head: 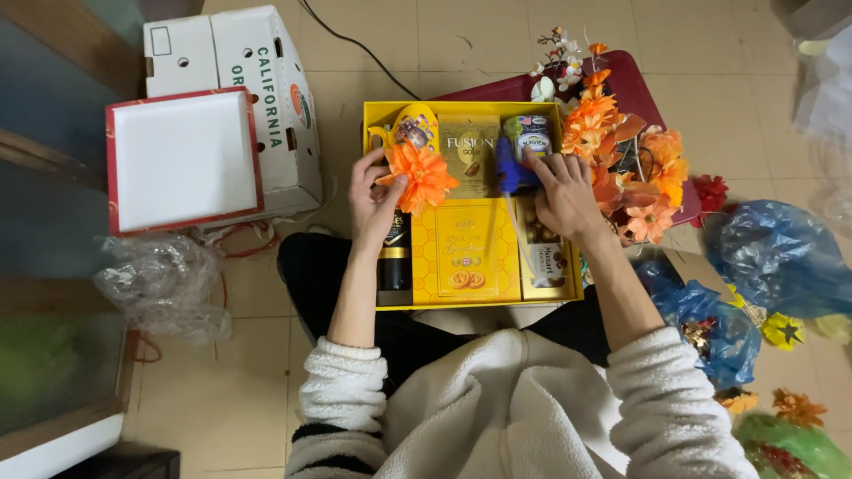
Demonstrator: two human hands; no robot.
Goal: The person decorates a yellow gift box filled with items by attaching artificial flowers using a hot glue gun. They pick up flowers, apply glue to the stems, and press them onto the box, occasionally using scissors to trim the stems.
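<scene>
While the left hand (373,200) pinches an orange flower (422,175), the right hand (561,197) presses a blue flower (510,170) into the yellow box (550,297); decorating step, needing careful placement.

Left hand (373,202) holds orange flower (424,176); right hand (566,197) seemingly touches blue flower (511,170).

I see a soft, fluffy white top (524,399) on the person. It looks like fleece. The sleeves are pushed up, so both forearms are bare. The left sleeve (342,404) has dark stripes near the bottom of the picture. The right sleeve (666,399) is plain white. The legs wear black trousers (311,275). The left hand (373,200) and right hand (564,195) wear no gloves, and I see no rings.
</scene>
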